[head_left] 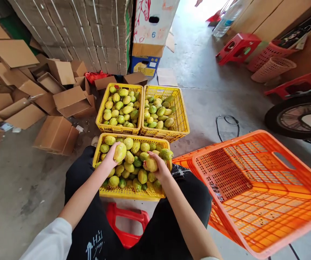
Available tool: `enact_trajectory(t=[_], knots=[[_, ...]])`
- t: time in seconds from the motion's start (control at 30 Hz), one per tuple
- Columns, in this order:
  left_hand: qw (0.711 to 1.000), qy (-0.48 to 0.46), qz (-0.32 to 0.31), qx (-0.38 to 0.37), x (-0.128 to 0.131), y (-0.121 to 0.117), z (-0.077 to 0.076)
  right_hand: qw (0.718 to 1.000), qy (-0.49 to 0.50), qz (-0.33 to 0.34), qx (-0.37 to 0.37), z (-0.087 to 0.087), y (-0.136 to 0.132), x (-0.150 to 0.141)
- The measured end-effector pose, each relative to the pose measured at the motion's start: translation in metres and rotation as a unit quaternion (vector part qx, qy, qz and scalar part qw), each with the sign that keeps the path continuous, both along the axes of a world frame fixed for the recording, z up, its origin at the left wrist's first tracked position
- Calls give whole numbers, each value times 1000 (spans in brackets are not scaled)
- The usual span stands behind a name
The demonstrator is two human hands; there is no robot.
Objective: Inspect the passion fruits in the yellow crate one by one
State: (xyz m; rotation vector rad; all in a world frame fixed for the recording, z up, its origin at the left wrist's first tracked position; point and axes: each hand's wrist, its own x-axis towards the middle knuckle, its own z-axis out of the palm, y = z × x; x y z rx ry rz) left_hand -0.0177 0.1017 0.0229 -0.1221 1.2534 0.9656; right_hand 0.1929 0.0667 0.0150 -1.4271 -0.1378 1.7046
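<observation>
My left hand (110, 156) is closed around a yellow-green oval fruit (120, 152), held over the left part of the near yellow crate (131, 194). On the right side of that crate, my right hand (160, 167) grips another yellowish fruit (152, 164). Many similar fruits (129, 168), from green to yellow and some with brown marks, fill the crate between my knees. Their exact kind I cannot tell. Two more yellow crates stand just beyond: the left one (101, 112) is heaped with fruit, and the right one (184, 112) holds fruit lower down.
An orange crate (263, 249) lies tilted to my right. Open cardboard boxes (55, 135) litter the floor at left, before stacked flattened cartons (90, 36). A red stool (128, 216) shows between my legs. A wheel (301, 112) and a black cable (227, 118) are at right.
</observation>
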Motion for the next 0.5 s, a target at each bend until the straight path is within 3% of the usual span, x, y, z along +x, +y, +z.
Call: enact_trajectory(t=[0.07,0.2,0.33,0.5], knots=[[999,15,14,-37,4,1,5,995,75,-14,-65,-4,-4,-8],[997,-52,-10,-51,11,2,10,986,142,-10,-90,-7,5,-15],[993,-89,-44,-64,16,1,13,986,134,-39,-96,-13,12,-16],[994,-60,-88,-40,18,-3,12,992,101,-21,-66,-9,10,-15]])
